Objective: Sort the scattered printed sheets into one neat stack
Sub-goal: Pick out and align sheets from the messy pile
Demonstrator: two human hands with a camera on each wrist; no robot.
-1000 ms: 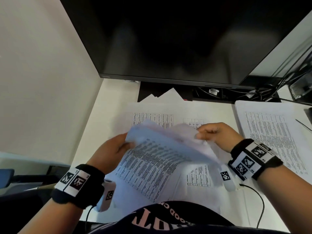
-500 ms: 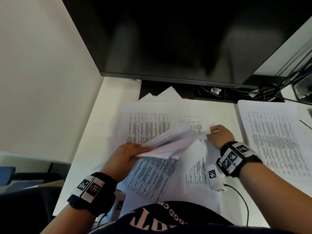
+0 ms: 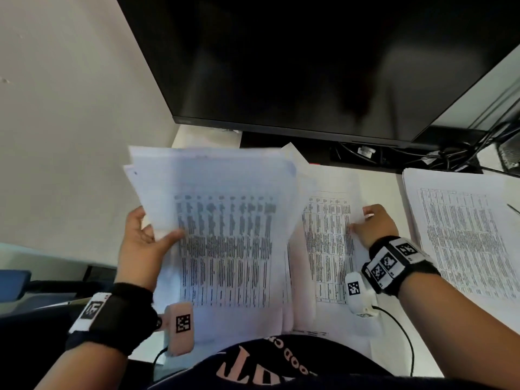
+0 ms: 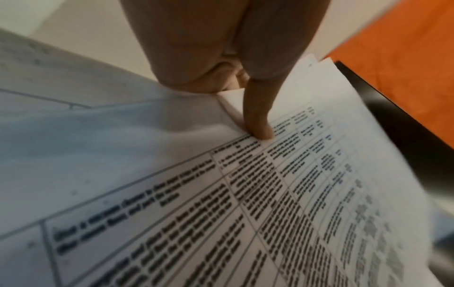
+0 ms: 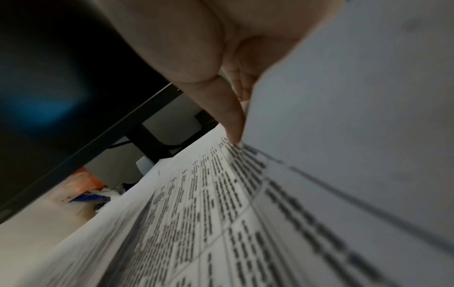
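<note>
My left hand holds a bundle of printed sheets raised off the desk, its printed face toward me. The thumb presses on the top sheet while the fingers are hidden behind. The bundle's edges are uneven at the top left. My right hand pinches the right edge of a printed sheet lying on the desk beside the bundle. In the right wrist view the thumb rests on that sheet. More sheets lie under it, partly hidden by the bundle.
A separate pile of printed sheets lies on the desk at the right. A large dark monitor overhangs the back of the desk, with cables behind it. A wall closes the left side.
My left hand has raised the bundle and turned its printed face up toward me. My right hand has let go of the bundle and now pinches the sheet on the desk.
</note>
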